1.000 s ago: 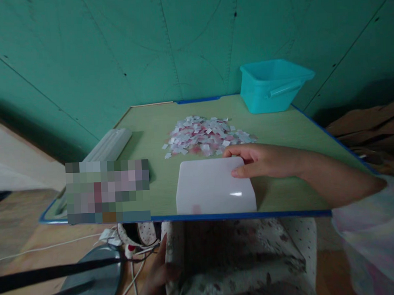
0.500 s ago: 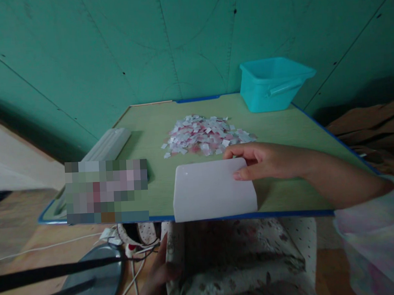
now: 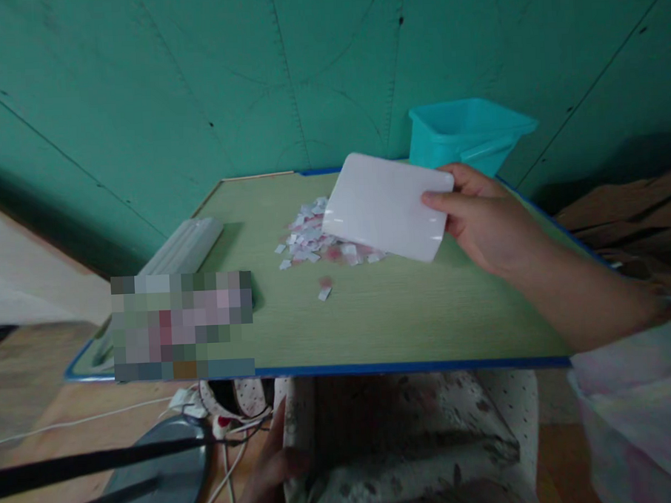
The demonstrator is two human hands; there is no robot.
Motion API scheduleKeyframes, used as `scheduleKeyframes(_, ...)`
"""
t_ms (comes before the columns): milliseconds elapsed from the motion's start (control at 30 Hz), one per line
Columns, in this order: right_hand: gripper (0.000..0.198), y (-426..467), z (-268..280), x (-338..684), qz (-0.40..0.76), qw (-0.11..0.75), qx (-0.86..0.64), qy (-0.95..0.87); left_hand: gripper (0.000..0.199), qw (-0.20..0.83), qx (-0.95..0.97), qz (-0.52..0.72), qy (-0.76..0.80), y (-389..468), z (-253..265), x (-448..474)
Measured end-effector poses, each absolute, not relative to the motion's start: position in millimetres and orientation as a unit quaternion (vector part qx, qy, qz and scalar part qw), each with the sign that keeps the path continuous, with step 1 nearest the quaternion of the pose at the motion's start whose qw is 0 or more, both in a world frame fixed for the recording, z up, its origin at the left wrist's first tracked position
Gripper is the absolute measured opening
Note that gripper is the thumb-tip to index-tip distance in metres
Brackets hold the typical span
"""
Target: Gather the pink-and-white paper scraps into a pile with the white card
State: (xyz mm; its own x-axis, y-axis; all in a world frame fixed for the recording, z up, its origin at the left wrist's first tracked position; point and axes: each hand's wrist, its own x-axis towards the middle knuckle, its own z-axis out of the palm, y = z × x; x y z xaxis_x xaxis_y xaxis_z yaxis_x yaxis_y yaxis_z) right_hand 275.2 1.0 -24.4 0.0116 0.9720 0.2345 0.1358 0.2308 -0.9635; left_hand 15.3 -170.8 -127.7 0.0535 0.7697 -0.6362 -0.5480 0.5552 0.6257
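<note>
My right hand (image 3: 475, 212) pinches the right edge of a white plastic scraper (image 3: 389, 205), a flat panel with rounded corners. It is lifted and tilted above the right part of a pile of small paper pieces (image 3: 306, 234), white and pink, partly hiding them. One loose paper piece (image 3: 325, 293) lies on the table nearer to me. Below the table's front edge, my left hand (image 3: 270, 469) is closed on the left side of a floral cloth bag (image 3: 379, 487), dim and partly out of frame. The bag's dark opening faces up under the edge.
A turquoise bucket (image 3: 442, 139) stands at the back right of the green table (image 3: 427, 321), near the green wall (image 3: 328, 74). A long white object (image 3: 185, 243) and a pixelated patch lie at the left. Below left are cables and a round grey stool (image 3: 162, 481).
My right hand has raised the scraper from the front edge and carried it back over the pile. A loose piece now shows on the table. My left hand has stayed in place.
</note>
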Motion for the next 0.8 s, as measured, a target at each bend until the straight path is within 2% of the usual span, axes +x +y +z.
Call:
scheduleKeyframes(133, 0.011, 2.0, -24.1, 281.5, 0.367, 0.529, -0.491, -0.587, 0.061, 0.705, 0.110, 0.457, 0.531, -170.0, -127.7, 14.6)
scheduleKeyframes(367, 0.021, -12.3, -34.2, 257.6, 0.433, 0.366, -0.462, -0.682, 0.057, 0.703, 0.082, 0.478, 0.519, -162.6, -136.6, 12.8)
scheduleKeyframes(433, 0.022, -10.8, -36.3, 254.5, 0.403, 0.389, -0.459, -0.690, 0.054, 0.706, 0.090, 0.482, 0.511, -159.4, -144.7, 8.3)
scheduleKeyframes(533, 0.022, -1.2, -34.9, 263.8, 0.321, 0.469, -0.483, -0.666, 0.046, 0.724, 0.077, 0.476, 0.494, -156.7, -158.5, 1.8)
scheduleKeyframes(633, 0.022, 9.3, -30.3, 281.5, 0.244, 0.530, -0.503, -0.637, 0.051, 0.727, 0.081, 0.475, 0.489, -157.0, -167.4, -0.6)
scheduleKeyframes(733, 0.023, 9.8, -26.6, 290.5, 0.199, 0.543, -0.503, -0.643, 0.052, 0.729, 0.087, 0.474, 0.487, -159.5, -169.2, -0.1)
scheduleKeyframes(800, 0.025, 2.5, -25.4, 287.1, 0.172, 0.520, -0.508, -0.665, 0.053, 0.731, 0.076, 0.466, 0.493, -161.4, -169.7, -0.3)
